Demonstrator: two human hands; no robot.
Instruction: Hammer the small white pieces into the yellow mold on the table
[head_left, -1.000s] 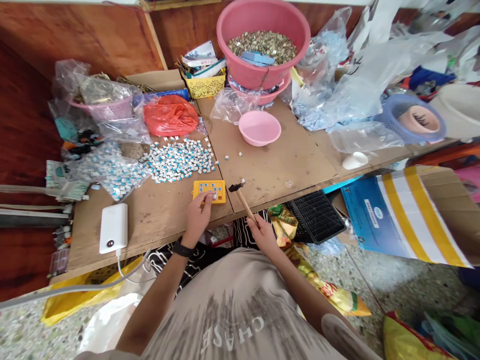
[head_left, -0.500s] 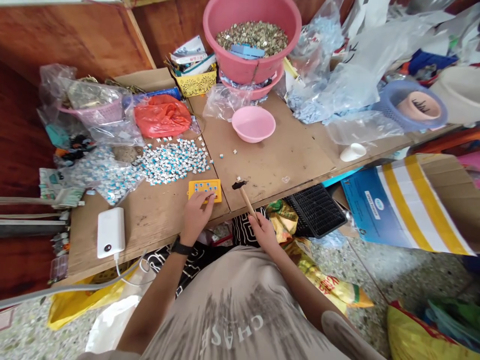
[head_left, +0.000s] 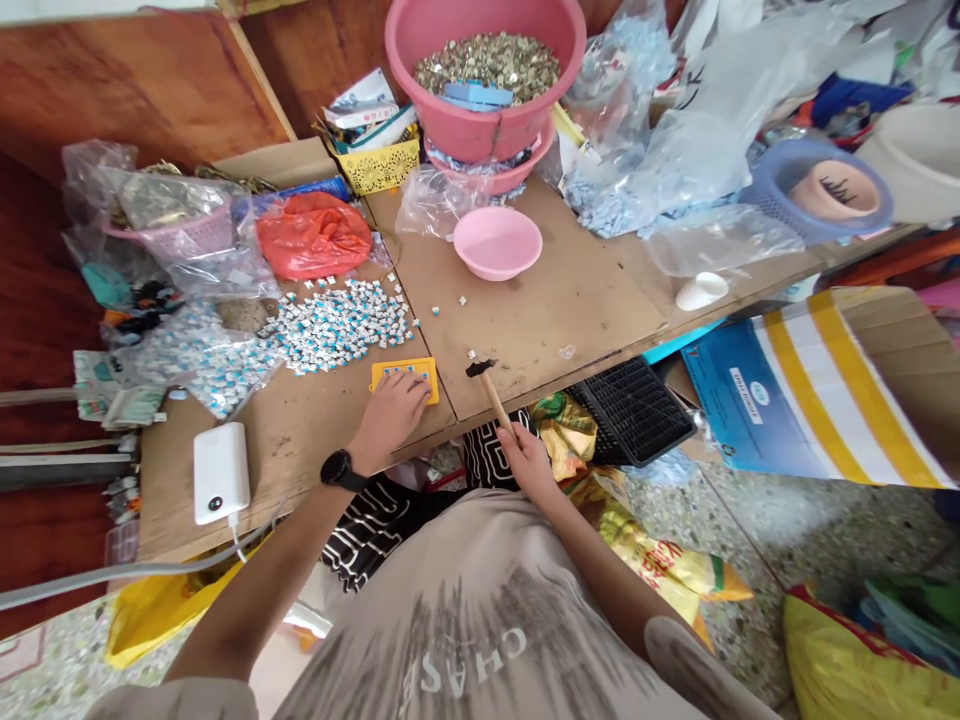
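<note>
My left hand (head_left: 390,412) lies palm down over the near part of a small orange plastic tray (head_left: 381,371), its fingers stretched across it. Small blue-and-white pieces sit in rows in the tray; my fingers cover some of them. In my right hand (head_left: 526,460) is a small hammer (head_left: 494,397), gripped by its wooden handle near the table's front edge. The dark hammer head points away from me, over the table, right of the tray. A heap of small white-and-blue pieces (head_left: 341,325) spreads behind and left of the tray.
A pink bowl (head_left: 498,243) stands mid-table, before a large pink tub (head_left: 487,120) of metal bits. A white power bank (head_left: 222,472) with a cable lies front left. To the right are a white cup (head_left: 702,291), plastic bags (head_left: 720,240) and a blue basket (head_left: 780,170).
My left hand has turned flatter and spread over the orange tray, covering more of its pieces. The right hand keeps hold of the hammer in about the same place. The view has shifted slightly.
</note>
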